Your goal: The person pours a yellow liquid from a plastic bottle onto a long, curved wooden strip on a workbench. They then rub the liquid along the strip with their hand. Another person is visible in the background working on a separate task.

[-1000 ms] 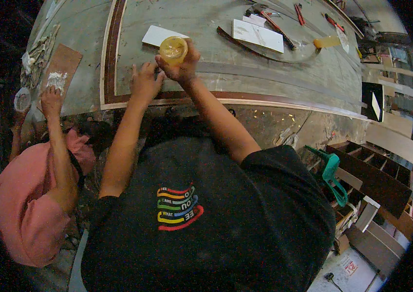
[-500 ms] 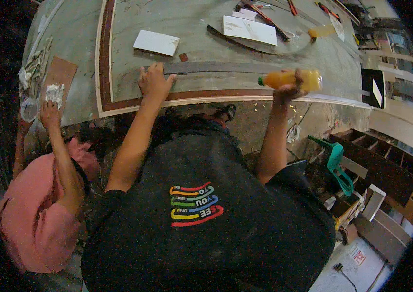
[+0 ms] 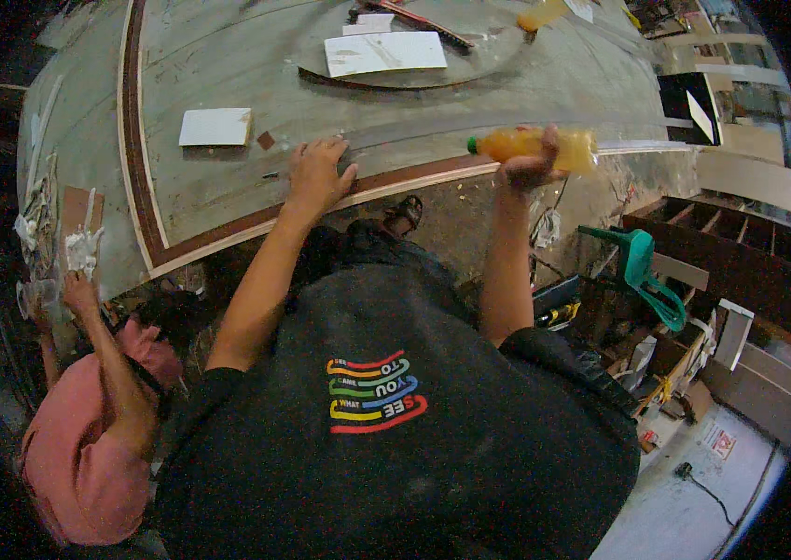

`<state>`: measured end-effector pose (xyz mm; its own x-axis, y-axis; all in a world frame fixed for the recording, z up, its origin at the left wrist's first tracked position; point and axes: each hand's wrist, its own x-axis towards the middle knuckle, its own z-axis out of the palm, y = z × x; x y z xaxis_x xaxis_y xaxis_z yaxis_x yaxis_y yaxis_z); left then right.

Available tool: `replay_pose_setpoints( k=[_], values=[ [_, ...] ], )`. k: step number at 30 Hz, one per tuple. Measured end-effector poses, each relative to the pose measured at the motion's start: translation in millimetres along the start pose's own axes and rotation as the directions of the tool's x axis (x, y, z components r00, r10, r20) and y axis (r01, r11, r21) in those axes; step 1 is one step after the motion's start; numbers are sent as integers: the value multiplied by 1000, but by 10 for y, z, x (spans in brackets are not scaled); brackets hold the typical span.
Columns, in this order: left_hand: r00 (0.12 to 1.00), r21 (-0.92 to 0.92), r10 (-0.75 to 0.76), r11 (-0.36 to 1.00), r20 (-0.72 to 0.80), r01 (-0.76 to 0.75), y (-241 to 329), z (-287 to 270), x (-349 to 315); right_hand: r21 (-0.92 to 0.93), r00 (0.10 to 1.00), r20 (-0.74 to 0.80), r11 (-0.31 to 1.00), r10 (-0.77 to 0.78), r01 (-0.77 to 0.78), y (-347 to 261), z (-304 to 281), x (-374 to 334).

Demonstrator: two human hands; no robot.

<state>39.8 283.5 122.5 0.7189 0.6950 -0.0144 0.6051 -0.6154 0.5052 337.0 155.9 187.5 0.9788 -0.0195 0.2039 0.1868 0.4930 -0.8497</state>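
My right hand (image 3: 531, 166) is wrapped round a plastic bottle (image 3: 512, 144) of orange-yellow contents, held sideways above the table's near edge, its green cap pointing left. My left hand (image 3: 318, 175) lies over the left end of a long grey strip (image 3: 433, 126), fingers together on it and thumb out toward me. The strip runs off to the right, behind the bottle. It lies along a brown band (image 3: 386, 187) with pale edging near the front of the greenish panel (image 3: 237, 201). A small white block (image 3: 215, 128) and a brown chip (image 3: 266, 141) rest left of my hand.
Farther back lie a larger white block (image 3: 386, 54), a dark curved strip (image 3: 339, 82) and a second yellowish bottle (image 3: 542, 13). On the left a co-worker in pink (image 3: 88, 439) handles a brown board (image 3: 76, 213) with white paste. At right stands a green plastic chair (image 3: 638, 257).
My view has shifted. My left hand has slid right along the panel, and the grey strip's left end has moved right with it. My right hand still holds the bottle.
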Motion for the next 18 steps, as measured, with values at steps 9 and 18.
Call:
replay_pose_setpoints(
  k=[9, 18],
  values=[
    [989, 151, -88, 986, 119, 70, 144, -19, -68, -203, 763, 537, 823, -360, 531, 1204, 147, -587],
    [987, 87, -152, 985, 42, 148, 217, 54, -281, -106, 561, 774, 813, -294, 572, 1184, 336, -1128]
  ],
)
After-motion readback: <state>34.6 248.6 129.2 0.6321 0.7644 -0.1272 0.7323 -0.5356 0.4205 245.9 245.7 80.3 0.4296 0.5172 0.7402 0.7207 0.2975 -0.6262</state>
